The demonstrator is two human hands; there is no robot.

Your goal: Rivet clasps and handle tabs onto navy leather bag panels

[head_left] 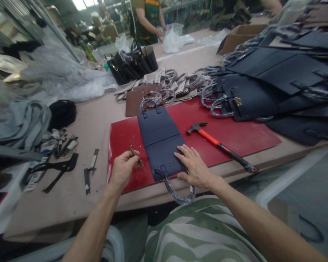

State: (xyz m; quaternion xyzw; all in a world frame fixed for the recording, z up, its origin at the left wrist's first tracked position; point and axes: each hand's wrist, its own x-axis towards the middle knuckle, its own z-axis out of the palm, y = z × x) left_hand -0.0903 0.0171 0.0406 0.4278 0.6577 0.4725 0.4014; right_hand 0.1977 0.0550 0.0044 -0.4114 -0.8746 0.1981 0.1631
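Observation:
A dark navy bag panel [164, 140] lies flat across a red board [229, 136], with a plastic-wrapped handle at each end. Near its lower end a few small holes show. My left hand [125, 165] is just left of the panel, its fingers pinched round a thin metal punch [136, 156] held at a slant over the board. Flat on the panel's lower right edge rests my right hand [192, 164], fingers spread and holding nothing. To the right lies a claw hammer [217, 143] with an orange and black handle, its end past the board's edge.
Navy bag panels [276, 80] are piled at the right. Brown panels [143, 96] with wrapped handles lie beyond the board. Black strips [60, 171] and small tools sit at the left. A co-worker [147, 20] handles clear plastic at the back, near a cardboard box [242, 36].

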